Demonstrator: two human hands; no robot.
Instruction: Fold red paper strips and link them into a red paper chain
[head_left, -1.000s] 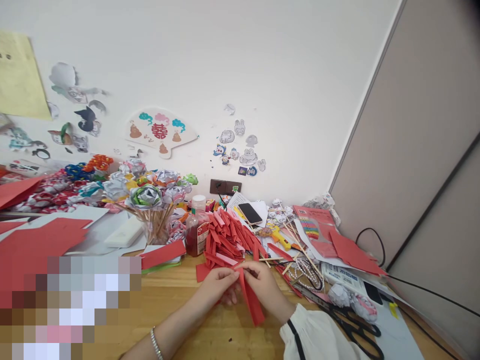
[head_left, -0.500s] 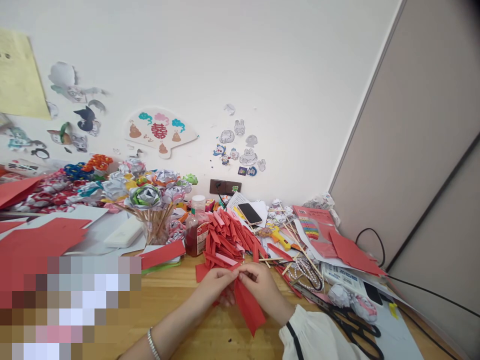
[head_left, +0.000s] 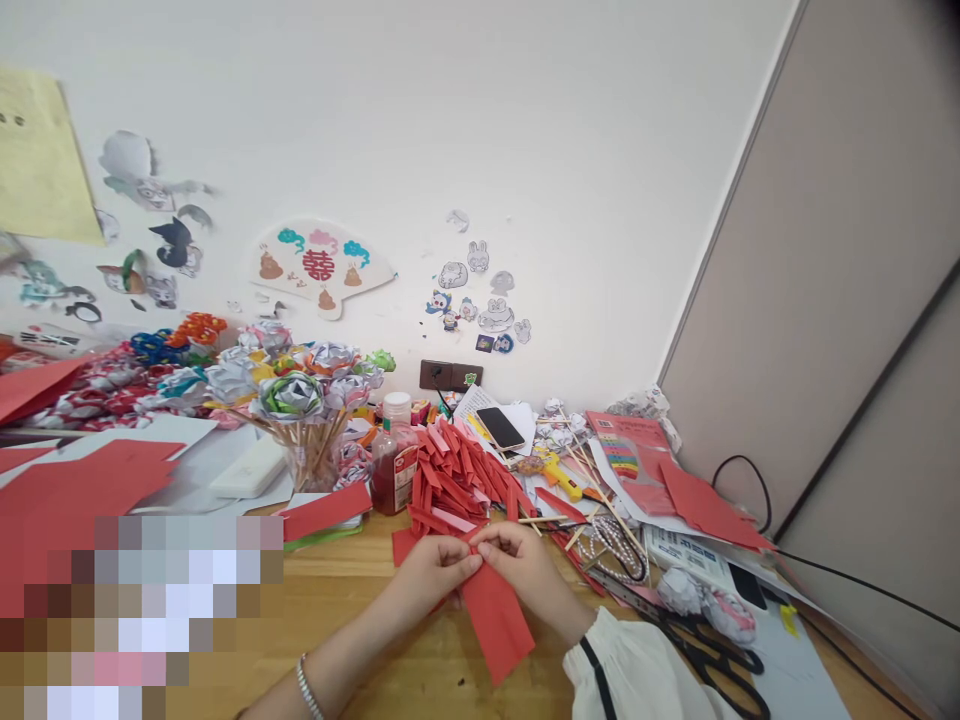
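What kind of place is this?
Likely a home paper-craft desk against a wall: both hands, left and right, hold a red paper strip, behind it a pile of folded red paper strips, a jar of paper flowers on sticks, and black scissors.

red strip (head_left: 495, 620): matt paper | table (head_left: 360, 590): smooth wood | bottle (head_left: 392, 460): glossy plastic | phone (head_left: 499, 427): glossy

A red double-happiness character 囍 seems to stand on the fan-shaped wall cutout (head_left: 321, 264).

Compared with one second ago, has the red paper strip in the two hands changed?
Yes. The red paper strip now shows wider, opened out, beside the fixed pile of folded red strips.
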